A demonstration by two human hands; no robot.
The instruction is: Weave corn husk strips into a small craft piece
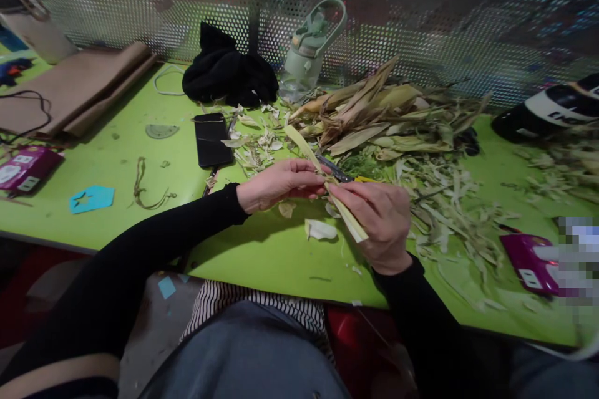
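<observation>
Over the green table, both hands meet at a pale corn husk strip that slants from upper left to lower right. My left hand pinches it near its middle, fingers pressed together. Just to the right, my right hand grips the same strip between thumb and fingers; its lower end sticks out below. Scissors with a yellow handle lie right behind the hands, partly hidden by them. A short white husk piece lies on the table below. Behind is a heap of dried corn husks.
Husk scraps spread across the right. A phone, black cloth and pale green bottle stand or lie behind. To the left are a blue paper tag, purple box and brown paper. A dark bottle is far right.
</observation>
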